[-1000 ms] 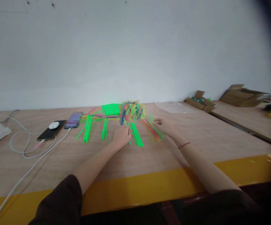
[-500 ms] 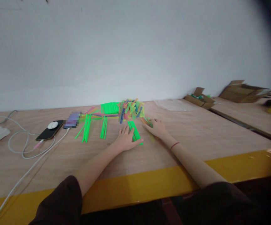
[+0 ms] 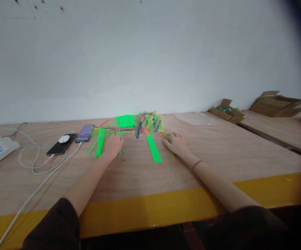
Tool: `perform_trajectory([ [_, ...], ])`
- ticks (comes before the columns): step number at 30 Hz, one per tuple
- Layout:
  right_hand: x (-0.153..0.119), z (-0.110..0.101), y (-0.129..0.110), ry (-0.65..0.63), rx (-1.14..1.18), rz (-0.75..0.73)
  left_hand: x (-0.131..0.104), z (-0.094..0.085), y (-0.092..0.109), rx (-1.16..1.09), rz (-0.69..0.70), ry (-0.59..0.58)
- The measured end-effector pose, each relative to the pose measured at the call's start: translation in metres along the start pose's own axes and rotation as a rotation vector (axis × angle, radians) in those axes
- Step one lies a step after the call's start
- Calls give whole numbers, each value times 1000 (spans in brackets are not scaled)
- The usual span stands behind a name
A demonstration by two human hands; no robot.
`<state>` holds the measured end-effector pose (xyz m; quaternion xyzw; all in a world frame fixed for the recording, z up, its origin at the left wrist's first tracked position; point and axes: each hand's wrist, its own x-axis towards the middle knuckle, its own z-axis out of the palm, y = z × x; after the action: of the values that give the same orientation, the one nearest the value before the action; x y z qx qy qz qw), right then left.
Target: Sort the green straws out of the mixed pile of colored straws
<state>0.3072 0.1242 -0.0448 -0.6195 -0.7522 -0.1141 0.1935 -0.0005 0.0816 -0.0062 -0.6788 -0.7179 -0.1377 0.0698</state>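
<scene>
My left hand (image 3: 114, 146) is over a small group of thin green sticks (image 3: 120, 151), partly covering them. Motion smears its fingers, so their grip cannot be made out. To its left lies another bundle of green sticks (image 3: 99, 142). Further right, my right hand (image 3: 176, 143) rests on the table with its fingers curled round several coloured sticks (image 3: 165, 136), orange and green among them. Between the hands a flat row of green sticks (image 3: 154, 149) lies side by side. Behind them is a heap of mixed coloured sticks (image 3: 149, 123), beside a wide row of green sticks (image 3: 125, 121).
At the left are a phone (image 3: 84, 133), a white mouse (image 3: 64, 139) on a black slab (image 3: 60, 147), white cables and a power strip (image 3: 0, 152). Cardboard boxes (image 3: 227, 111) stand at the back right, near a clear plastic sheet (image 3: 198, 118). A wall rises behind the table.
My left hand has moved left, from beside the flat green row to the small group of green sticks. My right hand stays at the coloured sticks. The view has shifted slightly.
</scene>
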Motion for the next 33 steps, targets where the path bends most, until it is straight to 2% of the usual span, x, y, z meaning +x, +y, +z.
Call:
perform_trajectory([
  [2,1,-1,-2,-2,-4,-4,7,5,-17,7,-54,-65],
  [4,1,-1,-4,-3,-8,-15,10,12,-25,-9,-54,-110],
  [7,3,-5,-6,4,22,-42,9,16,-26,9,-28,-85],
  [9,7,-14,-9,45,95,-42,5,12,-21,57,10,-35],
  [11,14,-29,-16,96,243,-14,-1,3,-11,90,63,6],
  [13,23,-48,-26,75,485,25,-9,-7,4,77,141,22],
  [17,33,-81,-52,-240,1001,83,-25,-22,43,-73,378,2],
  [20,28,-91,-61,-338,1176,81,-34,-28,61,-216,426,18],
  [22,24,-92,-55,-356,1249,84,-38,-31,65,-312,445,26],
  [24,23,-89,-38,-310,1304,156,-43,-34,63,-413,463,22],
  [26,26,-85,-11,-142,1340,305,-46,-35,59,-508,418,1],
  [28,28,-80,17,17,1340,477,-46,-32,55,-586,307,-47],
  [30,26,-72,38,33,1257,587,-44,-26,55,-623,209,-110],
  [33,16,-54,44,-44,1007,520,-35,-9,69,-587,225,-141],
])
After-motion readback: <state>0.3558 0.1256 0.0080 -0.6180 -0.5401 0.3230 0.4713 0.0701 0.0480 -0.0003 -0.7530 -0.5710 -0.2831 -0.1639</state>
